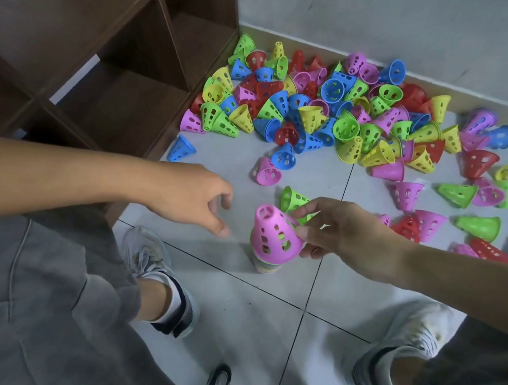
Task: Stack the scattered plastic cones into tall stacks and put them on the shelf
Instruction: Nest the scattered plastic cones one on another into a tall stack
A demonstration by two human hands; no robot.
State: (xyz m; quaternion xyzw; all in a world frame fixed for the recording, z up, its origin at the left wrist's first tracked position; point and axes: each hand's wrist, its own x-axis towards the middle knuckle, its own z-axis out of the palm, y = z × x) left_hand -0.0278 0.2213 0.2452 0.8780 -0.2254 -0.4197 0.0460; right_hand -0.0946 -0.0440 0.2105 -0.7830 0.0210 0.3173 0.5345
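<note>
A short stack of cones stands upright on the tiled floor between my feet, topped by a pink perforated cone. My right hand pinches that pink cone's right rim with thumb and fingers. To the stack's left, my left hand hovers with loosely curled fingers and holds nothing. A green cone lies just behind the stack, partly hidden by my right fingers. A big pile of scattered cones in pink, blue, green, yellow and red covers the floor ahead.
The brown wooden shelf with open compartments stands at the left, reaching down to the floor. A grey wall runs behind the pile. My grey trousers and sneakers frame the stack; more loose cones lie at the right.
</note>
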